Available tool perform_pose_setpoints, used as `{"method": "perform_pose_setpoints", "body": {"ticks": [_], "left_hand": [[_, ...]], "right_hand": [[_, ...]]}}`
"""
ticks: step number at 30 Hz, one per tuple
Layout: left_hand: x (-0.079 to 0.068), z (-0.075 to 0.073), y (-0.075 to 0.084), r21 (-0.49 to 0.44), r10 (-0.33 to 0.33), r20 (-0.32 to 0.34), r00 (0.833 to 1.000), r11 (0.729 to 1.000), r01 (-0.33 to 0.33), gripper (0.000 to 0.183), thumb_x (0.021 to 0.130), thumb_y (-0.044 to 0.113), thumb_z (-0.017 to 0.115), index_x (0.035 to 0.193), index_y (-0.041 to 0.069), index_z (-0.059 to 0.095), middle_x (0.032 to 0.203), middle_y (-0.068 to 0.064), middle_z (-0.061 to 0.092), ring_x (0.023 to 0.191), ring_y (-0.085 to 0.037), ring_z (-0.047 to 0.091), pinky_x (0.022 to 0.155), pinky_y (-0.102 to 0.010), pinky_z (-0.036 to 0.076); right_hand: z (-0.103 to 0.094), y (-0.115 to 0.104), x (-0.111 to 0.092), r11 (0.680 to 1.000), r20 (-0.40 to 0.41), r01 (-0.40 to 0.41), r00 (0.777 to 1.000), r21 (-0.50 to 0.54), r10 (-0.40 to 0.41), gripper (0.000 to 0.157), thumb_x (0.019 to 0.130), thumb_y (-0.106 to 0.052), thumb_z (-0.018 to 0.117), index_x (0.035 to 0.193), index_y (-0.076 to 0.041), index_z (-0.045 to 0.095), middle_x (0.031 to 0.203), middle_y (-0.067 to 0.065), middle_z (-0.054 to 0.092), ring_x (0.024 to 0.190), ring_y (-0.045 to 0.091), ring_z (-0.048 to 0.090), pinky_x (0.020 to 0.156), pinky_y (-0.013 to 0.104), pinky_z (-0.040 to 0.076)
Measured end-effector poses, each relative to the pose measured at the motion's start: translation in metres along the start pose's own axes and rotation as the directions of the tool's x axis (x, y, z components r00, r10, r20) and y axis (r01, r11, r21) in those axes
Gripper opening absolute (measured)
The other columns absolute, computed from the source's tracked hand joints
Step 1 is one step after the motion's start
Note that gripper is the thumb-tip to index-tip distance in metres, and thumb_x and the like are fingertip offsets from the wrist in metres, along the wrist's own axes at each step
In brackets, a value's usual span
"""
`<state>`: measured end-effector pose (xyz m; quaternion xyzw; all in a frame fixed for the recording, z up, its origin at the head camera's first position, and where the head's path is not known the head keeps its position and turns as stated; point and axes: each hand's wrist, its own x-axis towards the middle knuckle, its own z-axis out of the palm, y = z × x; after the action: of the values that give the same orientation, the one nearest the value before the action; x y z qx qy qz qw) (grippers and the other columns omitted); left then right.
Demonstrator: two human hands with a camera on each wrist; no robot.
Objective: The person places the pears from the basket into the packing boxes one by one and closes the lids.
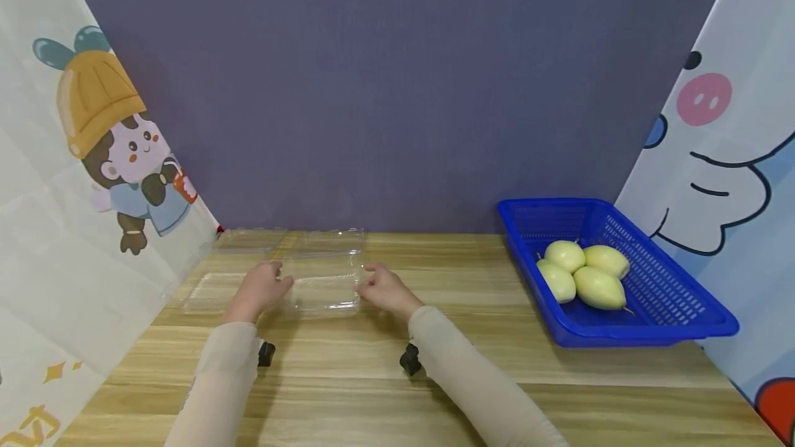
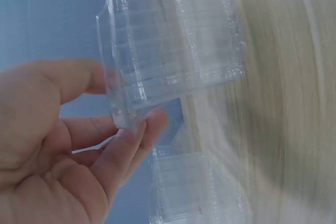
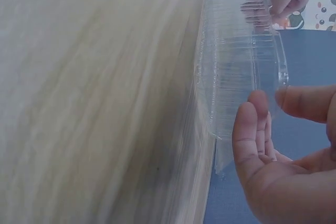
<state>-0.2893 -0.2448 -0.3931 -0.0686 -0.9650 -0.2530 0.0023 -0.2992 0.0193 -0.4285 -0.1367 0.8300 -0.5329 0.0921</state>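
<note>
A clear plastic box (image 1: 323, 295) with a raised lid panel (image 1: 327, 243) behind it sits between my hands. My left hand (image 1: 259, 288) holds its left side; in the left wrist view, the left fingers (image 2: 118, 156) curl about a corner of the rim. On the other side, my right hand (image 1: 386, 290) pinches the rim, the right thumb (image 3: 307, 102) on its edge and the fingertips against the wall in the right wrist view. A second clear plastic box (image 1: 211, 288) lies to the left, partly hidden behind my left hand.
At the right stands a blue plastic basket (image 1: 652, 331) holding several pale yellow-green fruits (image 1: 599, 288) with stems. A grey-purple panel (image 1: 404, 88) rises behind the wood-grain table (image 1: 348, 392). Printed cartoon sheets (image 1: 37, 226) flank both sides.
</note>
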Motion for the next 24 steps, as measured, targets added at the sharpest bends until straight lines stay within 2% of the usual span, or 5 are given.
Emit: {"method": "perform_pose_setpoints", "body": {"ticks": [5,8,11,18,24], "left_hand": [[0.001,0.0,0.001,0.024,0.0,-0.017,1.0,1.0,0.001,0.049,0.096,0.012,0.053,0.13,-0.022,0.05,0.124,-0.038,0.057,0.114,-0.052,0.056,0.097,-0.06,0.048],[0.001,0.0,0.003,0.013,-0.008,-0.021,1.0,1.0,0.008,0.046,0.095,0.01,0.053,0.129,-0.02,0.053,0.121,-0.035,0.061,0.096,-0.042,0.063,0.086,-0.054,0.053],[0.0,0.0,0.005,-0.017,-0.019,-0.029,0.999,1.0,0.018,0.044,0.093,0.008,0.053,0.129,-0.018,0.055,0.118,-0.033,0.063,0.08,-0.031,0.059,0.076,-0.048,0.052],[0.0,0.001,0.009,-0.059,-0.038,-0.017,0.999,0.998,0.036,0.041,0.096,0.007,0.054,0.13,-0.015,0.057,0.119,-0.03,0.064,0.092,-0.032,0.063,0.078,-0.047,0.055],[0.002,0.003,0.009,-0.073,-0.026,0.005,1.0,0.997,0.026,0.04,0.098,0.007,0.053,0.131,-0.014,0.057,0.122,-0.031,0.063,0.09,-0.03,0.062,0.075,-0.045,0.053]], "right_hand": [[-0.005,0.001,-0.002,1.0,0.009,-0.002,1.0,-0.003,0.002,0.06,0.095,-0.013,0.067,0.145,0.007,0.039,0.103,0.013,0.067,0.086,0.02,0.064,0.078,0.036,0.056],[-0.008,0.002,-0.004,1.0,0.015,-0.002,1.0,0.0,0.002,0.06,0.096,-0.014,0.066,0.145,0.007,0.039,0.108,0.015,0.067,0.089,0.022,0.066,0.08,0.038,0.056],[-0.011,0.004,-0.004,1.0,0.027,-0.003,1.0,0.013,0.003,0.06,0.096,-0.014,0.065,0.145,0.007,0.038,0.109,0.016,0.067,0.09,0.023,0.067,0.081,0.038,0.057],[-0.019,0.006,-0.006,0.999,0.051,-0.008,0.999,0.047,0.005,0.061,0.097,-0.012,0.064,0.147,0.009,0.035,0.103,0.012,0.067,0.088,0.025,0.068,0.081,0.038,0.059],[-0.026,0.004,-0.01,1.0,0.068,-0.011,0.998,0.021,0.01,0.063,0.099,-0.017,0.063,0.149,0.007,0.033,0.103,0.009,0.066,0.091,0.026,0.067,0.083,0.041,0.058]]}}
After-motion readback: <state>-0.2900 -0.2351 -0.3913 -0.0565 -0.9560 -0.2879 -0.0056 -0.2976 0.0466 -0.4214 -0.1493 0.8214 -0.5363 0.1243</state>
